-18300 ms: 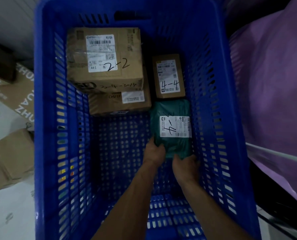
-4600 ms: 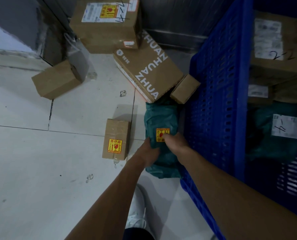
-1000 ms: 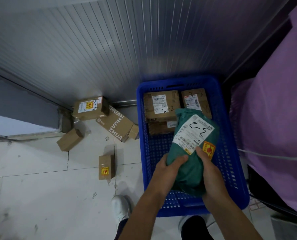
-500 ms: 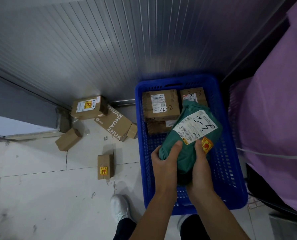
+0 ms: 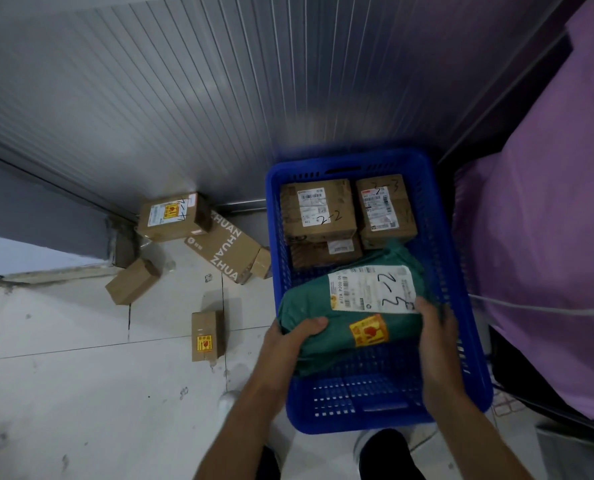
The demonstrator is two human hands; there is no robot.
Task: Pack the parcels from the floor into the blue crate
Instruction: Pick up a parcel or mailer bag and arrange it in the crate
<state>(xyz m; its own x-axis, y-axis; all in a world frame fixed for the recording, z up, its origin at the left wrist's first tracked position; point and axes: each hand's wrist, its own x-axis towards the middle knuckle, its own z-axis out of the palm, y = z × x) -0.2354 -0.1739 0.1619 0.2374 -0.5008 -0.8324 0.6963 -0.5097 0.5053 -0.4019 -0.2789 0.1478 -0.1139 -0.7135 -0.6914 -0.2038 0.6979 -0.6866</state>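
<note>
Green parcel [image 5: 344, 322] marked 2-3, held crosswise midway along the blue crate [image 5: 357, 422] — brown boxes [image 5: 318, 211] stacked at its far end, loose boxes [image 5: 207, 336] on the floor [image 5: 63, 393].

Blue crate [image 5: 357, 420] front apparently free, cartons [image 5: 318, 213] behind.

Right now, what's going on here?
A person holds a green parcel crosswise over the blue crate, left grip on one end, right grip on the other. Cardboard boxes already sit at the crate's far end. Five more boxes lie on the floor beside it, not yet packed.
</note>
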